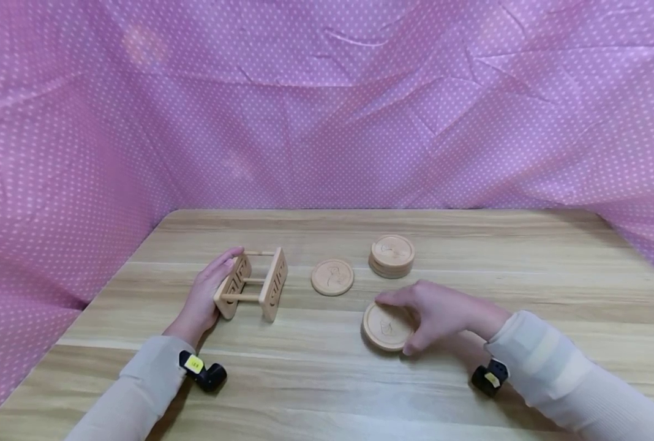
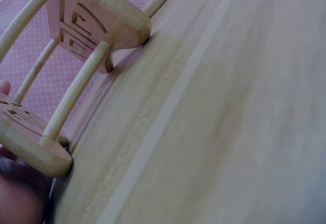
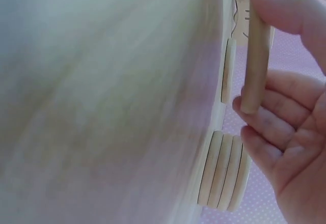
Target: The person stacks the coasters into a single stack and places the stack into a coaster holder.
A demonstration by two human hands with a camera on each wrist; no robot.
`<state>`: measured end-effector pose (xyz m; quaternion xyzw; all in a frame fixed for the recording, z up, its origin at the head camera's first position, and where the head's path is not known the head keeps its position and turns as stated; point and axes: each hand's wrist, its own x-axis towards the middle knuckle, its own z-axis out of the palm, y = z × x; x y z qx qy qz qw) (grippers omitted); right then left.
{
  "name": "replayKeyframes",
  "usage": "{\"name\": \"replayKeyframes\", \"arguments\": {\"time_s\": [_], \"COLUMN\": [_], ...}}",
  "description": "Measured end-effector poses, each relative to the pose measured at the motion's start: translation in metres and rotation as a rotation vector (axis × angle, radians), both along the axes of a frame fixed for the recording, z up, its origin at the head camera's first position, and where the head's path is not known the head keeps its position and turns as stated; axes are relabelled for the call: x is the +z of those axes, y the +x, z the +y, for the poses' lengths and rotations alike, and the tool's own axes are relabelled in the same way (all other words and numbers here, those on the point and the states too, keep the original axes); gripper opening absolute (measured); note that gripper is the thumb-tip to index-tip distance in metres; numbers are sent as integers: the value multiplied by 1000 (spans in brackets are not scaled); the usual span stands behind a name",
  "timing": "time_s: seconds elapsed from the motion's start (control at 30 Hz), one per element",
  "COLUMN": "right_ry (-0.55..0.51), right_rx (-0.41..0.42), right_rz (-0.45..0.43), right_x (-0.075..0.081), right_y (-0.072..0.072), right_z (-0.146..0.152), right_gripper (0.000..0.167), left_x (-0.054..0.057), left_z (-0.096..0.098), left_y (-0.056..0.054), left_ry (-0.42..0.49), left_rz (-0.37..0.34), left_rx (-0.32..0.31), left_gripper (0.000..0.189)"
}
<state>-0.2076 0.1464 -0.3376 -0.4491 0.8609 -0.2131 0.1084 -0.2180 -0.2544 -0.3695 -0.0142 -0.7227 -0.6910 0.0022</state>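
Note:
My right hand [image 1: 443, 312] pinches a round wooden coaster [image 1: 387, 327] by its edge, thumb on the near side and fingers on the far side. In the right wrist view this coaster [image 3: 257, 61] is held off the tabletop, its thin rim towards the camera. At the left, my left hand [image 1: 202, 294] grips the outer side panel of a wooden coaster holder [image 1: 274, 285], which stands on the table. Two cut-out panels joined by round rods [image 2: 76, 91] make up the holder, and no coaster lies between them. Part of the left hand is hidden behind the panel.
A single coaster [image 1: 332, 277] lies flat between the holder and the right hand. Behind it to the right stands a stack of several coasters [image 1: 392, 256]. The wood-grain table [image 1: 305, 392] ends at a pink dotted cloth [image 1: 327, 141] at the back and sides.

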Motion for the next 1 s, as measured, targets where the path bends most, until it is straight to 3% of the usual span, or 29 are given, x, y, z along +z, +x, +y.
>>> {"name": "replayKeyframes", "arguments": {"time_s": [0.33,0.6,1.0], "right_ry": [-88,-194,-247], "right_rx": [-228,-395,-581], "right_rz": [154,215,120], "right_x": [-1,1,7], "right_y": [-4,-8,-21], "right_z": [-2,-5,-13], "right_gripper": [84,84,79], "left_x": [-2,-2,-2], "left_z": [0,-1,-1], "left_y": [0,1,-1], "left_ry": [4,7,23], "left_rz": [12,15,25], "left_rx": [1,-1,-13], "left_gripper": [56,55,53]}}
